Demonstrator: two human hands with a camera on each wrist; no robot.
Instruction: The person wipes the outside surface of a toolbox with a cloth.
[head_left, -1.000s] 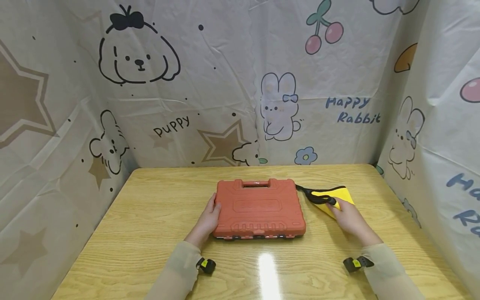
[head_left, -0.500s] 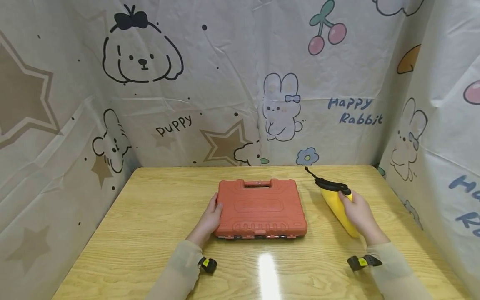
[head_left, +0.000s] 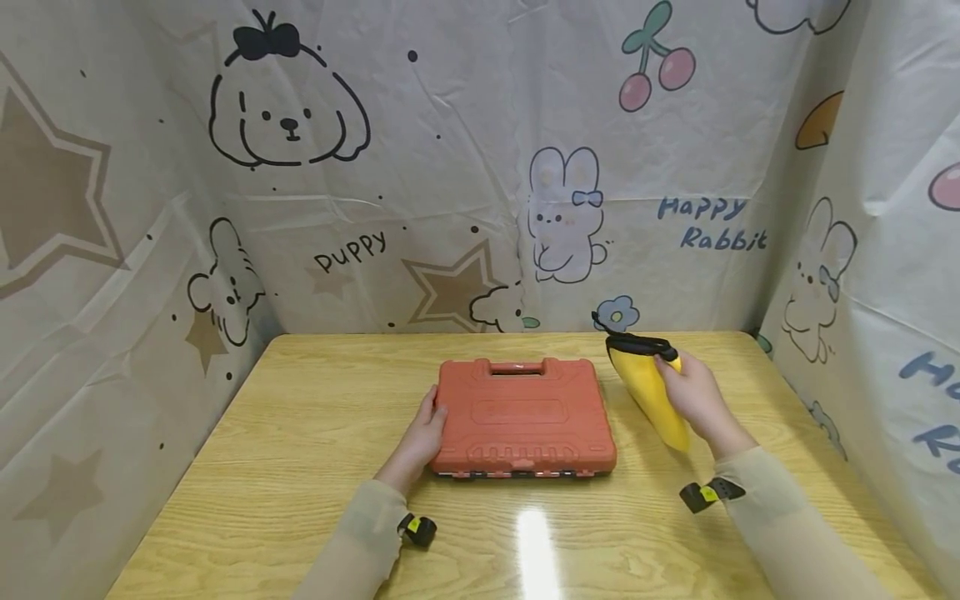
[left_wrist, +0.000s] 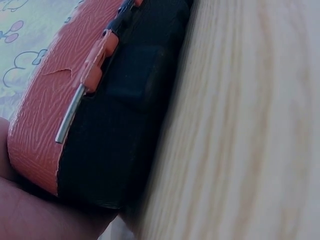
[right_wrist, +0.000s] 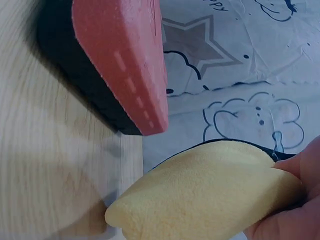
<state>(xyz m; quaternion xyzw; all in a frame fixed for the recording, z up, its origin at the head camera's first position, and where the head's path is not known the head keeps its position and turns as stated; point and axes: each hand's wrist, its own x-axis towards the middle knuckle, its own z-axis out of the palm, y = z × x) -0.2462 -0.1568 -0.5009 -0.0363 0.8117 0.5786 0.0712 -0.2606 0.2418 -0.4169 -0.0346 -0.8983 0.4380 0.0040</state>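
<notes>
Right wrist view: fingers [right_wrist: 286, 224] grip yellow cloth [right_wrist: 200, 190].

Kind of room unclear, curtained off by cartoon sheets [head_left: 450, 100], wood-grain table [head_left: 300, 417]

With our left grip [left_wrist: 47, 215], we are holding a red-and-black case [left_wrist: 102, 120] on the wooden worktop [left_wrist: 240, 125]. We are seeing a metal pin [left_wrist: 70, 114] along its seam and patterned cloth [left_wrist: 17, 45] beyond.
</notes>
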